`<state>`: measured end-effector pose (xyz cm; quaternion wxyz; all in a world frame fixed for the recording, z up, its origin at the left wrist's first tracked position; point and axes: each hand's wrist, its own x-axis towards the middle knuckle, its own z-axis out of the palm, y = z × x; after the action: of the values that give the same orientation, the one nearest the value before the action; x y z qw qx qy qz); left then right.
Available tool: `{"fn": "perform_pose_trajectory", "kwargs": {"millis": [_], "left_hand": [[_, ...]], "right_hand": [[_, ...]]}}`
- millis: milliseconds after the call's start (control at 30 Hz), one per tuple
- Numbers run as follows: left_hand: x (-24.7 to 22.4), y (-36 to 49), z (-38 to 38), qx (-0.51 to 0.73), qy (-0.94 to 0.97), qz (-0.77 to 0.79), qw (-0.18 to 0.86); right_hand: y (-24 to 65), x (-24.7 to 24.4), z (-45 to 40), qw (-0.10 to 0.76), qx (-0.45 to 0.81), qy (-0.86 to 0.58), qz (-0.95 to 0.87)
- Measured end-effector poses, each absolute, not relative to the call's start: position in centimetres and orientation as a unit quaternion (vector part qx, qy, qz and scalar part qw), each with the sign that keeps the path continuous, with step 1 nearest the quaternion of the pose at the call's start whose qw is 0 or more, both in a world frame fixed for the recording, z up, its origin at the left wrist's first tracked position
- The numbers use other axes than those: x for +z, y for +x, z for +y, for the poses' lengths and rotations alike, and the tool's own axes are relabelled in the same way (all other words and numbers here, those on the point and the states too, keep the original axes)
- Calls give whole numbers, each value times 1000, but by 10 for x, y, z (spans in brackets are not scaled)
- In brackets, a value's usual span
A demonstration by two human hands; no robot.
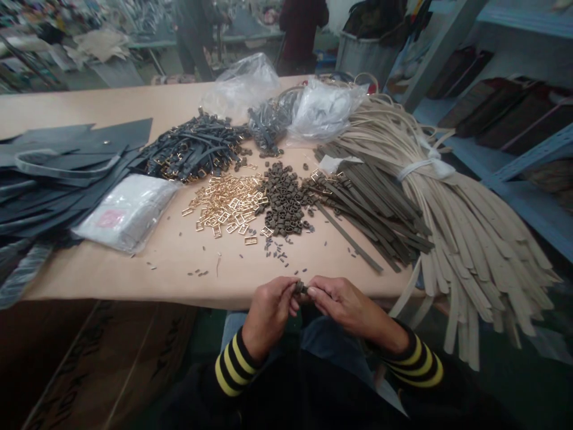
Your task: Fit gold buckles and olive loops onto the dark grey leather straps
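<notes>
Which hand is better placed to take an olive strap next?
Probably the right hand: the olive straps lie nearer it than the left hand, though both hold a small dark piece.

The small dark olive piece held near 6 o'clock matches the little ring-shaped loops mid-view. At 9 lie shiny gold rectangular metal buckles and, farther out, a clear-wrapped white packet with a pink label; at 3, long flat beige straps. Knitted cuffs near 5 and 7 carry black-and-yellow stripes; the table is tan.
</notes>
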<state>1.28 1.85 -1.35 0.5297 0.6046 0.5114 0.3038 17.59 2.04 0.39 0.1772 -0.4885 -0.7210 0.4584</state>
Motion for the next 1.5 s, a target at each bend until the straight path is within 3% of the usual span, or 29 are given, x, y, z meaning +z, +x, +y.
{"fn": "perform_pose_trajectory", "kwargs": {"millis": [133,367,600,900,967,1067,1133,1233,1500], "left_hand": [[-17,14,9,363,624,501,477],[-22,15,13,387,425,513,637],[-22,7,16,311,424,468,710],[-15,-14,35,294,516,508,623],[-13,-22,51,278,612,520,527],[-11,-36,85,262,748,541,280],[-11,-43,108,156,802,540,202],[-10,-49,132,37,825,529,195],[-9,-52,146,-8,805,550,221]], "right_hand": [[171,-2,15,201,493,-482,-696],[161,-8,11,228,508,-482,-677],[156,-1,17,198,534,-445,-691],[164,9,33,133,452,-488,-735],[167,11,38,131,447,-494,-734],[171,10,42,138,453,-498,-726],[173,9,42,139,467,-498,-717],[176,6,41,141,486,-503,-701],[175,0,35,176,475,-506,-698]]}}
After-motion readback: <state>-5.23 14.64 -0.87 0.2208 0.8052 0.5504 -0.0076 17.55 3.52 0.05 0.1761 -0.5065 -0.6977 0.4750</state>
